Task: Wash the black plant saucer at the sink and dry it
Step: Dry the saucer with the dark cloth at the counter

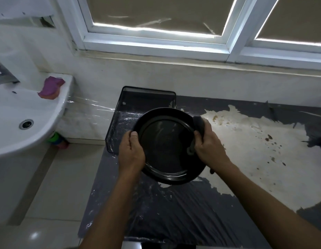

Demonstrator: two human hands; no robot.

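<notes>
Holding the saucer (167, 146) tilted up over the table (174, 212), I see its far rim overlap the near corner of the mesh tray (131, 97), which sits back against the wall (156, 74). The sink (8, 108) is well off to my left across a strip of floor (53, 186), with a purple sponge (50, 87) on its rim. To my right the table top runs on wide, a dark sheet with a big stained white patch (246, 141); more dark sheet lies toward me. My left hand (131, 151) grips the saucer's left rim, thumb on the inside and fingers hidden behind it. My right hand (208, 142) is closed around a dark cloth (199, 124), pressing it over the right rim.
</notes>
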